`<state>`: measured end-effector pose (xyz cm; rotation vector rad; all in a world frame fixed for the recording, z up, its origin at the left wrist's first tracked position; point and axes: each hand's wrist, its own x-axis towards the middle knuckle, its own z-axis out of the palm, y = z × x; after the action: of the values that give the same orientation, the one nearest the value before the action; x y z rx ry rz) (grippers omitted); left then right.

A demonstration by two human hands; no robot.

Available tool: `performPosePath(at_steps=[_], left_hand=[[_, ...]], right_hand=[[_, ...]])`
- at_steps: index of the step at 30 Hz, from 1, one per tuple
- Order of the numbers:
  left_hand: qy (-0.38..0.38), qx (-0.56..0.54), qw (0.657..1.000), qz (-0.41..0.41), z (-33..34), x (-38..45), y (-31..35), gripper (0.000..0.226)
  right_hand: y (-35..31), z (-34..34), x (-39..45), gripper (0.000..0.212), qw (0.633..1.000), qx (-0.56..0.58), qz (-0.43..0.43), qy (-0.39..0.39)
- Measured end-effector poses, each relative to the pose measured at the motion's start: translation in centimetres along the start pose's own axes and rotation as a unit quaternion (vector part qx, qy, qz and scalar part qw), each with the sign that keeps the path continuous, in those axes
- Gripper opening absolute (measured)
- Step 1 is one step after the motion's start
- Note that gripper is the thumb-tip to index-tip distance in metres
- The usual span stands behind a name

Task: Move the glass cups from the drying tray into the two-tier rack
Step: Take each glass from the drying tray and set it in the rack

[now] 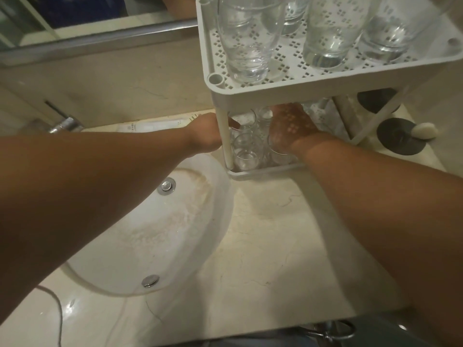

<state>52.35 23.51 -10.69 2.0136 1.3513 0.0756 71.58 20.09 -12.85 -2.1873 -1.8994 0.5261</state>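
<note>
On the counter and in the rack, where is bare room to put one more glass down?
Bare marble counter lies open between the sink and the rack's lower tier. The top tier has a free strip between the nearest glass and its neighbour. The lower tier is crowded: small glasses and both hands fill it.

Four tall glasses stand on the rack's top tier; the lower count is unclear

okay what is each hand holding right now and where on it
Right hand grips a glass cup from above, round its upper part, on the rack's lower tier. Left hand reaches behind the rack post; its hold cannot be told.
</note>
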Motion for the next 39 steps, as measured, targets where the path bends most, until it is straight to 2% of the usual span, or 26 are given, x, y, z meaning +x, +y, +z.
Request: performPosePath(at_steps=[2,7,14,29,39], left_hand=[[0.008,-0.007,1.000,-0.006,0.1,0.1,-0.1,0.048],[0.033,-0.029,0.999,-0.018,0.3,0.2,-0.1,0.044],[0.038,-0.057,0.997,-0.022,0.6,0.1,-0.1,0.045],[0.030,-0.101,0.994,-0.040,0.8,0.2,-0.3,0.046],[0.023,-0.107,0.993,-0.038,0.9,-0.1,-0.2,0.048]], right_hand=[[-0.2,-0.1,0.1,0.052,1.000,0.003,-0.003,-0.007],[-0.1,0.1,0.4,0.066,1.000,0.021,-0.017,-0.007],[-0.3,0.3,0.3,0.068,1.000,0.024,-0.016,0.006],[-0.4,0.1,-0.7,0.046,0.997,-0.069,0.020,-0.022],[-0.4,0.2,-1.5,0.043,0.995,-0.087,0.024,-0.033]])
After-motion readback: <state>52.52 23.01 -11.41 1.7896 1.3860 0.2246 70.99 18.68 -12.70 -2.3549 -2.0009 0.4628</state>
